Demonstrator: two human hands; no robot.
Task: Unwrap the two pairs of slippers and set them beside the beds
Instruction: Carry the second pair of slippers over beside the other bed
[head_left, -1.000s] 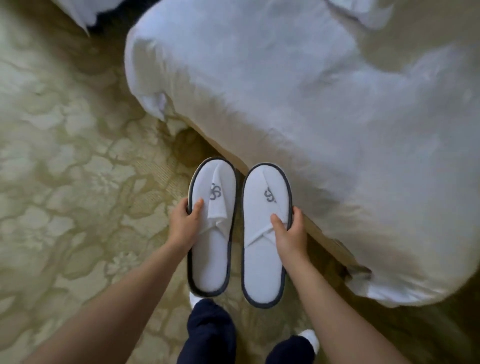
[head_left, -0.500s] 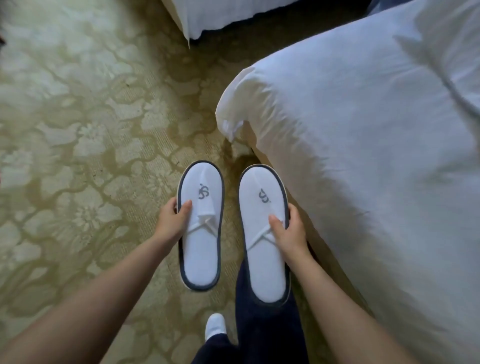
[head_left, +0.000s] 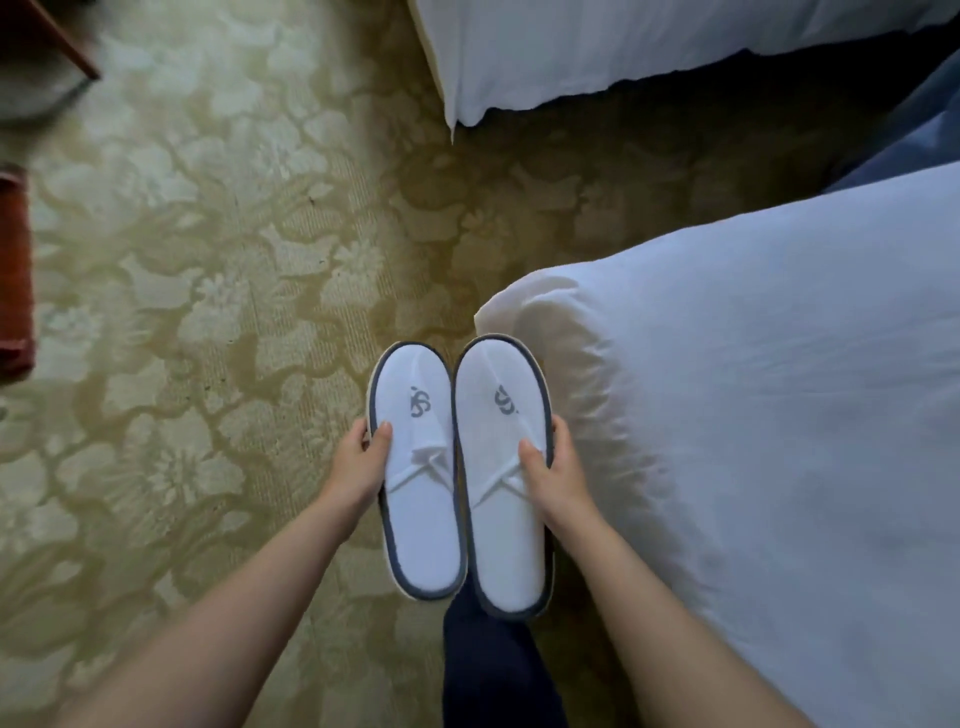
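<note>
Where a gap separated them before, left hand (head_left: 358, 462) and right hand (head_left: 558, 475) grip slippers (head_left: 421, 514) now touching.

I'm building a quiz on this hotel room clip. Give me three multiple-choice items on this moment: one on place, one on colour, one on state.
1. Where is the nearer bed relative to the slippers?
A. To their right
B. To their left
C. Under them

2. What colour is the slippers' edge trim?
A. Red
B. Dark blue-grey
C. Yellow

3. How are the slippers held?
A. Both in one hand
B. Lying on the carpet
C. One in each hand

Answers:
1. A: the white bedding fills the right side.
2. B: a dark rim rings each white sole.
3. C: the left hand grips the left slipper and the right hand the right slipper, above the carpet.
</note>
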